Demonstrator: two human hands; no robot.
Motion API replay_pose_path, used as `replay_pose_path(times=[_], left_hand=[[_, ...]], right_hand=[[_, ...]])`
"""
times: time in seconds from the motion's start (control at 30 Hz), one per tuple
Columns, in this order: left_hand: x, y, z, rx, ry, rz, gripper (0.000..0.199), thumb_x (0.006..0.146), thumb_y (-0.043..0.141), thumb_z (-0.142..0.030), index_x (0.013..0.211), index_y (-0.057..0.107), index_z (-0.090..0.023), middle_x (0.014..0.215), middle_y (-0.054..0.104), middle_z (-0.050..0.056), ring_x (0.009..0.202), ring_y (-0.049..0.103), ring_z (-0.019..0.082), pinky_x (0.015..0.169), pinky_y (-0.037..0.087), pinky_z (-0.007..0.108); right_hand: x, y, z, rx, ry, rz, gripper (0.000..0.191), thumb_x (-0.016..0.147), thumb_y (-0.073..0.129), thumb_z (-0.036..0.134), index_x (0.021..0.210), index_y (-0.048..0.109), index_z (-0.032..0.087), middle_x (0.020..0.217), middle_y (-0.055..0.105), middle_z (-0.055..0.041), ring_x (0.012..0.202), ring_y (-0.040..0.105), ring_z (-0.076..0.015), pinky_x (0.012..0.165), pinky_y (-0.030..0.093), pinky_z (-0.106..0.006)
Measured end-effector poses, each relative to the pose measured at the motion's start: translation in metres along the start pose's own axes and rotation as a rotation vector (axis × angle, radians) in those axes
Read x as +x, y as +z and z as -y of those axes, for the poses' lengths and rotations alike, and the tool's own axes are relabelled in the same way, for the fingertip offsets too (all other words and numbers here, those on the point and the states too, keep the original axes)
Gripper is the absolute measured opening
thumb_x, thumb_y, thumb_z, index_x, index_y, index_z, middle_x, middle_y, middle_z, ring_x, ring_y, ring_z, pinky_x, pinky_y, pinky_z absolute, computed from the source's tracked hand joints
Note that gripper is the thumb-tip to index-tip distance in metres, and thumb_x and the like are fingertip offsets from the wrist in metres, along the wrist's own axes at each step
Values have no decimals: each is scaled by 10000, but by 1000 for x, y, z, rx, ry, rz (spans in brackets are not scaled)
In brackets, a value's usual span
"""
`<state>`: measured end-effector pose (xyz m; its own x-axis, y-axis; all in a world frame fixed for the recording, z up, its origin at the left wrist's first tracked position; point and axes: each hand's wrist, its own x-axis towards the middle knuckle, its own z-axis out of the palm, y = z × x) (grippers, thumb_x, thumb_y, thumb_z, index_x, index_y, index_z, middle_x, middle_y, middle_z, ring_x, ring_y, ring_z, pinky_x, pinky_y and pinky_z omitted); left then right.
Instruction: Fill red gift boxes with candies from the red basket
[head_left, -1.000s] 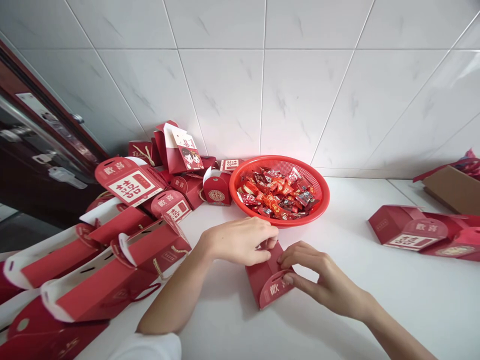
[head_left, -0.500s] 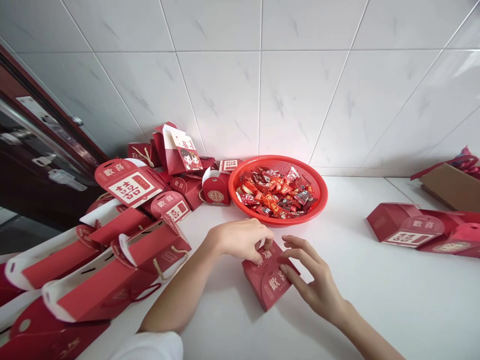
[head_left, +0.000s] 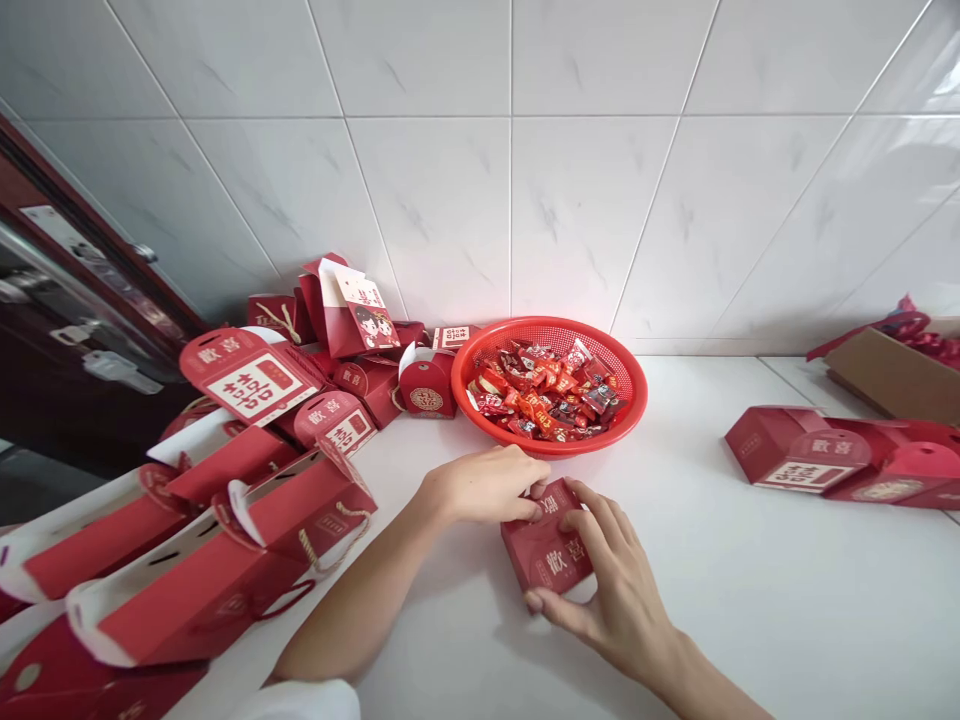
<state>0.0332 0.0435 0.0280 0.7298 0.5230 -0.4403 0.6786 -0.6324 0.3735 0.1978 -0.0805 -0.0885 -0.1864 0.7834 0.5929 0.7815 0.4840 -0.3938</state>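
Observation:
A small red gift box (head_left: 547, 562) with pale Chinese characters stands on the white tabletop, its overlapping top flaps folded down. My left hand (head_left: 491, 487) has its thumb and bent fingers on the far left part of the box top. My right hand (head_left: 611, 565) grips the box from the right, thumb at the near corner and fingers over the far right edge. Just behind the box sits a red plastic basket (head_left: 637, 400) holding many wrapped candies (head_left: 551, 390).
Several open red boxes (head_left: 202, 570) with cord handles line the left side, and more boxes (head_left: 345, 310) are piled behind them. On the right lie red boxes (head_left: 802, 450) and a brown carton (head_left: 885, 372). A white tiled wall (head_left: 585, 200) rises at the back.
My right hand has moved from touching the box's right edge to wrapping round it, the thumb now at the near corner. The left hand stays on the top. The camera view shifted slightly.

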Motion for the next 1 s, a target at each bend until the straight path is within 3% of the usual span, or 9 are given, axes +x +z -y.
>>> replay_pose_path(times=[0.13,0.27,0.37,0.5,0.63,0.77,0.87,1.0], left_hand=[[3,5,-4,15,20,-64,207,935,583,-205,769,460,-209,853,653,9,794,626,180,603,345,275],[8,13,-11,85,34,-137,192,998,550,-288,829,541,-198,904,687,52,859,667,226,629,366,302],[12,18,-16,115,73,-174,222,1036,492,-310,902,617,-184,925,694,70,876,680,251,663,397,325],[13,20,-17,49,183,-242,217,1026,538,-353,1087,682,-202,1118,684,76,1039,682,263,826,477,339],[7,17,-14,33,212,-284,263,1017,551,-346,1201,670,-200,1265,656,78,1119,672,266,916,493,357],[1,16,-15,22,229,-278,259,1012,556,-340,1192,676,-197,1273,671,67,1132,674,266,916,502,355],[-2,17,-18,16,243,-273,248,1004,566,-330,1180,682,-200,1255,686,62,1127,681,264,912,507,351],[-3,16,-20,25,248,-278,242,1001,563,-319,1172,684,-199,1251,695,70,1126,684,266,897,510,346]], right_hand=[[-5,3,12,-120,49,-39,404,925,639,425,1244,557,192,1434,575,-212,1194,612,-360,889,568,-497],[-12,8,22,-220,104,-75,584,864,686,453,1356,538,177,1475,546,-218,1266,572,-401,934,553,-527],[-16,3,16,-217,125,-101,527,857,675,381,1332,546,191,1445,577,-197,1253,586,-370,935,561,-492],[-13,-22,-27,-278,121,-162,437,883,643,344,1291,565,208,1388,609,-179,1200,615,-337,943,554,-476],[-2,-52,-105,-440,146,-288,431,898,635,405,1266,580,186,1376,607,-209,1178,616,-365,957,534,-522],[5,-71,-171,-538,247,-273,424,893,616,425,1241,613,183,1370,613,-215,1197,601,-397,997,501,-596],[4,-71,-190,-630,291,-355,406,945,540,361,1289,607,155,1418,587,-241,1303,544,-416,1112,381,-691],[3,-52,-181,-643,199,-392,375,974,471,201,1321,609,165,1492,557,-212,1431,459,-378,1178,326,-684]])
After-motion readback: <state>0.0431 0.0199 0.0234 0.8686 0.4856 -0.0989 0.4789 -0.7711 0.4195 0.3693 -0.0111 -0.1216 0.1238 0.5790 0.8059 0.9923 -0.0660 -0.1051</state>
